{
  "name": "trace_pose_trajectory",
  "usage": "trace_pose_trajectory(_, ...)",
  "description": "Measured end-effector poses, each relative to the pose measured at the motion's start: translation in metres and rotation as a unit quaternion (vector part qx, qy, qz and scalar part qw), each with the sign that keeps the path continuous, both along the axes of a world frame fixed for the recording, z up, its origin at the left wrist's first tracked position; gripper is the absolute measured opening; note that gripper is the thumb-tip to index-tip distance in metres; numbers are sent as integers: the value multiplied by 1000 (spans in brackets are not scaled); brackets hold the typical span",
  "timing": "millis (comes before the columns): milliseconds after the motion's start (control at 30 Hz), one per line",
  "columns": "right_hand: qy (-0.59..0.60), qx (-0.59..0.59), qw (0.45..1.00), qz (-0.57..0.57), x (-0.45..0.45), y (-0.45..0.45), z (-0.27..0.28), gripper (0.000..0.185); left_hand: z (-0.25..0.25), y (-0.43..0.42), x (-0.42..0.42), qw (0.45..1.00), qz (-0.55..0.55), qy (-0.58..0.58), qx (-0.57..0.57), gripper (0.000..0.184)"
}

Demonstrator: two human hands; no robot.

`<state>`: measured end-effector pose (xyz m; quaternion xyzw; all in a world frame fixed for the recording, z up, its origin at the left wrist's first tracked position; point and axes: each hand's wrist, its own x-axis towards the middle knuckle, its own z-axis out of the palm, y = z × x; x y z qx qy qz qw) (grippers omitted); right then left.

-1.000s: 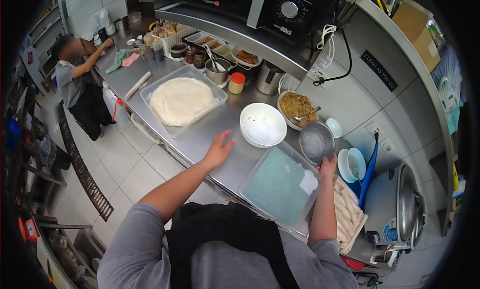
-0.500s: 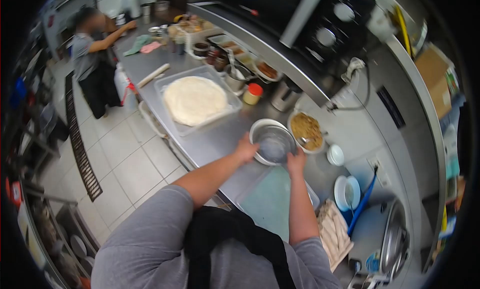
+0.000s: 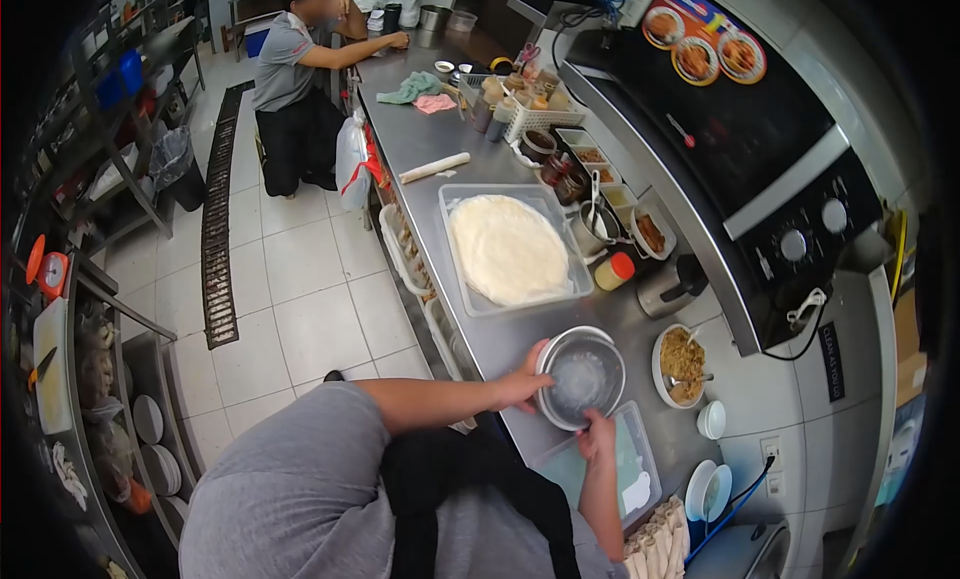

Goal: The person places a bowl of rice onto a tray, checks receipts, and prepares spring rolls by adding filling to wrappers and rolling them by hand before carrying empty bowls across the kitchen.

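Note:
My left hand (image 3: 523, 383) grips the left side of a metal bowl (image 3: 584, 377), and my right hand (image 3: 597, 433) holds its near rim. The metal bowl sits inside or over a white bowl, whose rim shows around it. Just below is a clear container with a pale green lid or sheet (image 3: 570, 469). Beyond the bowls lies a round sheet of pale dough (image 3: 508, 251) in a clear plastic tray (image 3: 467, 297). A bowl of yellowish filling (image 3: 681, 367) with a spoon stands to the right.
A rolling pin (image 3: 435, 168), a red-lidded jar (image 3: 614, 271) and a metal pitcher (image 3: 670, 286) stand on the counter (image 3: 400, 134). A microwave (image 3: 740, 129) is on a shelf above. A co-worker (image 3: 300, 79) is at the counter's far end. Small white bowls (image 3: 711, 420) are at right.
My left hand has come to the metal bowl, which has moved left from beside the filling onto the white bowl. Both hands now hold it. The view has turned left.

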<state>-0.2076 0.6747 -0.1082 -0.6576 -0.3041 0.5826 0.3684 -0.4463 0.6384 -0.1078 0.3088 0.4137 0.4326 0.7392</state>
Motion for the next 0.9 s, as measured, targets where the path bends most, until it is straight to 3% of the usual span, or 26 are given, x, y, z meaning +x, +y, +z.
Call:
trace_pose_trajectory(33, 18, 4, 1000, 0, -16, -16, 1, 42, 1, -9, -18, 999, -8, -44, -4, 91)
trace_pose_trajectory(167, 85, 41, 995, 15, -102, -64, 31, 42, 15, -29, -116, 995, -46, -42, 77, 96)
trace_pose_trajectory(233, 210, -79, 974, 26, -145, -71, 36, 40, 36, -39, -177, 992, -69, -6, 101, 99)
trace_pose_trajectory(333, 159, -139, 972, 107, -220, -69, 39, 43, 49, -54, -262, 992, -71, 18, 101, 101)
trace_pose_trajectory(467, 130, -73, 974, 172, -342, -65, 52, 44, 20, -68, -361, 985, 11, 31, 167, 99)
trace_pose_trajectory(600, 138, -72, 954, 254, -449, -45, 52, 45, 33, -101, -463, 993, 75, 33, 88, 98)
trace_pose_trajectory(667, 154, -79, 920, 351, -492, -30, 52, 46, 37, -113, -503, 981, 173, -54, 66, 99)
trace_pose_trajectory(700, 135, -73, 889, 431, -516, -20, 60, 51, 35, -118, -519, 963, 248, -82, 67, 91)
trace_pose_trajectory(733, 119, -68, 855, 500, -538, -10, 70, 57, 27, -122, -544, 964, 247, -75, 59, 91)
trace_pose_trajectory(800, 319, -25, 781, 536, -571, 16, 70, 74, 0, -130, -598, 964, 234, -126, -12, 77)
trace_pose_trajectory(833, 177, -3, 826, 536, -587, 35, 90, 80, -1, -134, -619, 951, 272, -146, -5, 71)
trace_pose_trajectory(867, 26, 104, 846, 522, -596, 68, 90, 84, 0, -138, -638, 936, 311, -167, -2, 66)
trace_pose_trajectory(900, -43, 96, 893, 438, -590, 114, 67, 83, 4, -142, -658, 929, 334, -162, -8, 68)
